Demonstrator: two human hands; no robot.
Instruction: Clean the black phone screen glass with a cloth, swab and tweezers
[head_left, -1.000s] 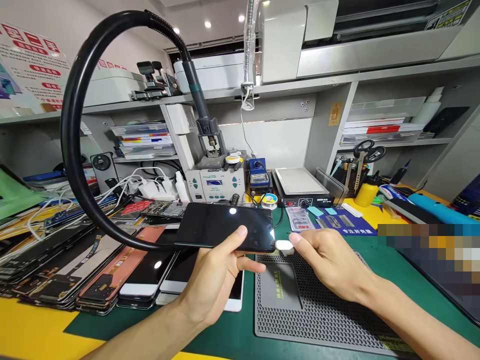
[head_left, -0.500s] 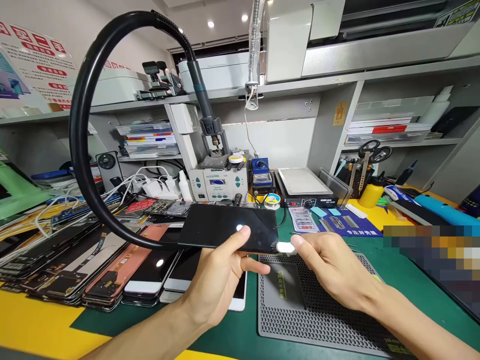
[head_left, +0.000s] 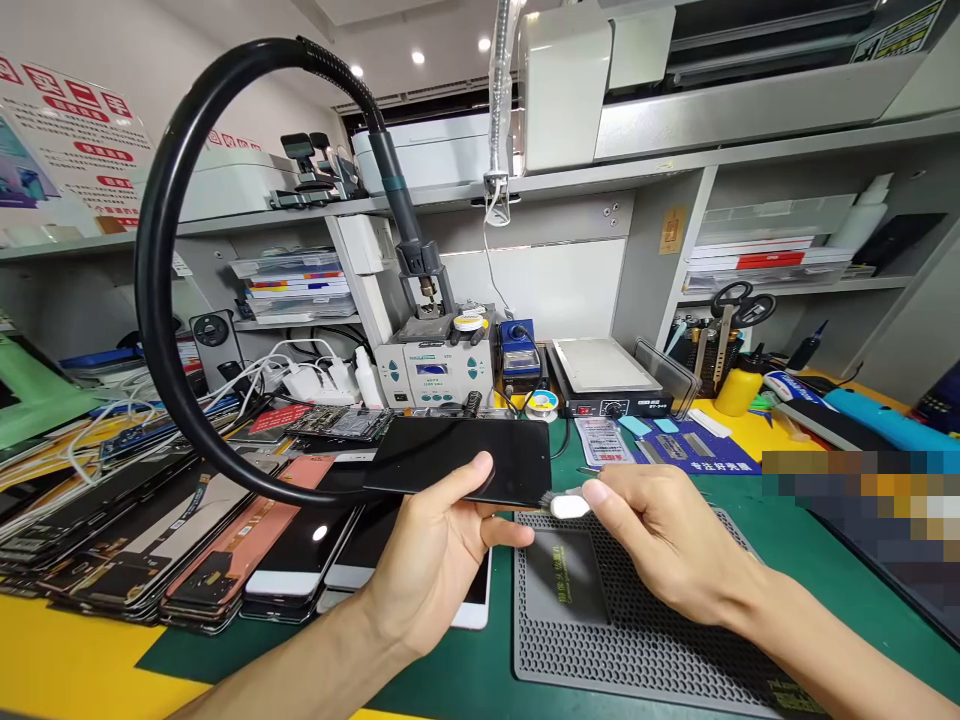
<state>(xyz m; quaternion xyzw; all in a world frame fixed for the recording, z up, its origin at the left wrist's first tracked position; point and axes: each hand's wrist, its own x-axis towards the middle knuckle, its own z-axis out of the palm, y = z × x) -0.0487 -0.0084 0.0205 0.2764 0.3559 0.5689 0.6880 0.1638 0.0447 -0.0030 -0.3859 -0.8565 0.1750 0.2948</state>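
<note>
My left hand [head_left: 435,570] clasped a black phone [head_left: 450,455]; my right hand [head_left: 675,540] pinched a white brush [head_left: 570,507].
My left thumb lay atop the phone, bristles [head_left: 548,499] at its right end, beyond a grey mat [head_left: 645,655], right of stacked phones [head_left: 281,580].

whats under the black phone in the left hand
The left hand supports the black phone, a finger showing beneath; white-edged phones lie lower down. The black phone's underside is hidden, and the hand covers part of those below.
</note>
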